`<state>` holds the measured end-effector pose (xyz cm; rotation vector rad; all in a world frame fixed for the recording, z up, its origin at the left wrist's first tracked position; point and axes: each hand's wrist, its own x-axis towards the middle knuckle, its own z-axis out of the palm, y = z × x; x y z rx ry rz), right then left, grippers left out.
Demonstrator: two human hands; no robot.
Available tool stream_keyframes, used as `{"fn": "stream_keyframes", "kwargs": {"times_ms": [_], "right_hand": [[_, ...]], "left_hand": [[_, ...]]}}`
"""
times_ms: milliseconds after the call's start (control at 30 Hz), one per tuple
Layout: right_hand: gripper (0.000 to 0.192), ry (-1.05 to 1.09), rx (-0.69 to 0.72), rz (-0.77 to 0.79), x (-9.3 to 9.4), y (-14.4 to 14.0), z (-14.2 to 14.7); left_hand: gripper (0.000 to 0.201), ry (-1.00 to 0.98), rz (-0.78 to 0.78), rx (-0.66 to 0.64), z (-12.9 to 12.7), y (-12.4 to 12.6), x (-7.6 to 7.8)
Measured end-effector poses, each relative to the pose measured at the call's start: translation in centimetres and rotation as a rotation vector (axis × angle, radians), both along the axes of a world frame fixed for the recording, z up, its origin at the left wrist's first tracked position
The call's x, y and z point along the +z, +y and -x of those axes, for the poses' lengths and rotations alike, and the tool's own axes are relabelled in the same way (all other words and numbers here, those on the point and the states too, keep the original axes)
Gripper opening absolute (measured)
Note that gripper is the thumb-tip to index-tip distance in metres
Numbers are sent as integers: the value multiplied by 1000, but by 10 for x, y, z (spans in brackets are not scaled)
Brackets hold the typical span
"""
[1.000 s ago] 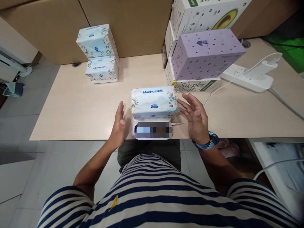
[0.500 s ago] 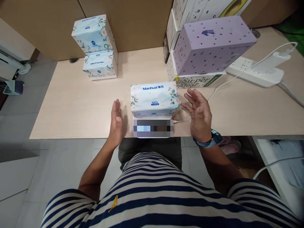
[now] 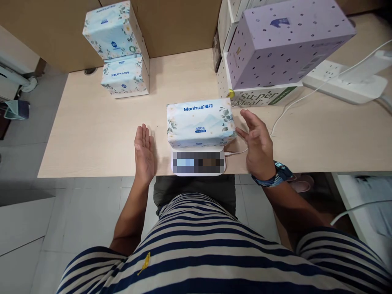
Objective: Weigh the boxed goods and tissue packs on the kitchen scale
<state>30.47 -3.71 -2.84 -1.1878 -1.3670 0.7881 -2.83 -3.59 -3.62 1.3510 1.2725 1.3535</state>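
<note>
A white and blue tissue pack (image 3: 200, 122) printed with flowers and "Manhua" rests on a white scale-like device (image 3: 198, 173) at the table's front edge. The device's front panel is blurred out, and a thin white cable plugs into its right side. To the left of the pack, my left hand (image 3: 144, 153) is raised with fingers straight and nothing in it. My right hand (image 3: 259, 147) hovers on the other side, fingers apart and slightly bent, holding nothing. Its fingertips are close to the pack's right end; whether they touch it I cannot tell.
Two more tissue packs, an upper one (image 3: 112, 32) and a lower one (image 3: 124, 77), are stacked at the back left of the wooden table (image 3: 82, 134). A purple spotted box (image 3: 284, 45) sits on a white box (image 3: 260, 96) at the back right, beside a power strip (image 3: 346, 83).
My left hand has moved a little left, away from the pack, and turned its palm more into view. My right hand has barely shifted. The camera view has shifted slightly.
</note>
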Motion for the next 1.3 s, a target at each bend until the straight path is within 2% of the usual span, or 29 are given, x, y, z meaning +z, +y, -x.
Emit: {"fn": "stream_keyframes", "kwargs": {"times_ms": [267,500,667,733,767,867,933,1000,1067,1167,1233,1300], "right_hand": [[62,-79,-80,-41,-17,6,-10],[61,-105,-209,-74,-19,10,-10],[69,119,-328,-111,-30,18,-19],[68,192,-299,-58,-29,14,-10],[67,190,-240,-24,-26,10,-2],[76,80,84,23,-4,-6,30],[87,-13,296,-11,24,-12,47],[92,-111,413,-85,60,-7,59],[95,-224,450,-208,98,11,74],[101,-292,416,-432,144,60,118],[103,-254,408,-526,160,100,160],[109,-186,398,-530,164,140,202]], "left_hand": [[89,-171,30,47,-9,-1,12],[93,-244,46,107,-14,-1,15],[93,-371,149,125,0,16,43],[90,-372,106,122,-9,17,52],[89,-348,72,97,-19,15,54],[85,-260,16,-50,-56,-2,52],[85,-239,-40,-95,-70,-10,51],[83,-235,-146,-81,-66,-9,60],[79,-225,-272,-47,-47,6,82],[75,-214,-507,27,-4,50,130],[76,-197,-647,95,26,88,158],[79,-135,-686,223,54,126,172]]}}
